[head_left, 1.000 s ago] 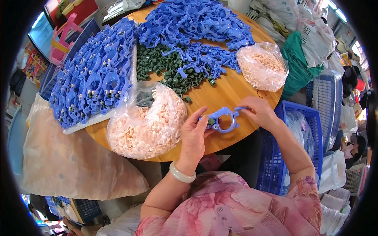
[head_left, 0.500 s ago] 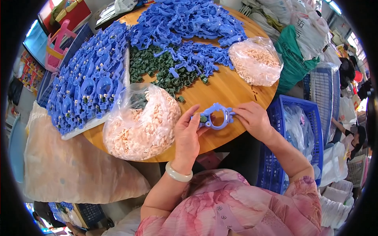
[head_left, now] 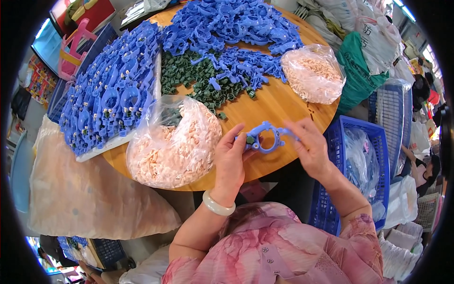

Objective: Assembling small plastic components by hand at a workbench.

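Above the near edge of the wooden table, my left hand (head_left: 230, 156) pinches a blue plastic ring-shaped part (head_left: 270, 149) between thumb and fingers. A small dark green piece (head_left: 250, 140) is set in the part's left end, beside my thumb. My right hand (head_left: 312, 150) is at the part's right end, its fingers smeared by motion. A narrow blue strip (head_left: 288, 133) reaches from the ring to those fingers; whether they grip it is unclear. Left of my left hand sits a clear bag of small cream-coloured pieces (head_left: 189, 151).
Blue parts (head_left: 231, 21) and dark green pieces (head_left: 177, 71) are heaped on the table (head_left: 265, 102). A board of assembled blue parts (head_left: 111, 94) stands left. Another bag of cream pieces (head_left: 314, 75) lies at the right. A blue crate (head_left: 385, 156) stands beside the table.
My right hand has shifted right and its fingers are now blurred, with the blue strip showing by them. My left hand still holds the ring-shaped part. The whole view has shifted slightly.
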### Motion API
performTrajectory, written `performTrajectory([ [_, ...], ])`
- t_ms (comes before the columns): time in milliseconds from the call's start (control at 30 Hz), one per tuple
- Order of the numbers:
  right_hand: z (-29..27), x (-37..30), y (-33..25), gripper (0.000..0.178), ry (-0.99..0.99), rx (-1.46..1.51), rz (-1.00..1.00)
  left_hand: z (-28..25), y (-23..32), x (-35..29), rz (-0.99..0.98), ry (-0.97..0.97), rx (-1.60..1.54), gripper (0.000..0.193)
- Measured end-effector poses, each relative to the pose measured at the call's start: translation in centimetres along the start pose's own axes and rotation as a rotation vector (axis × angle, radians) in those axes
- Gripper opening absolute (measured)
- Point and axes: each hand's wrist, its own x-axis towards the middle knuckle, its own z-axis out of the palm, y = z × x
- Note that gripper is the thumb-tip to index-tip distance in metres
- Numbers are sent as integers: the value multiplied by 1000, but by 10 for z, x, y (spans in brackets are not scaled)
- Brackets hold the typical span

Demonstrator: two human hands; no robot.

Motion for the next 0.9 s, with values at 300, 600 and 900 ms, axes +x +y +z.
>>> performTrajectory([
  [300,31,0,-10,33,-84,36,-155,2,-3,1,3,32,11,32],
  [600,35,-6,-11,14,-116,523,335,6,-3,0,22,52,17,31],
  [900,38,-4,-14,11,-111,497,432,4,-11,4,105,64,117,33],
])
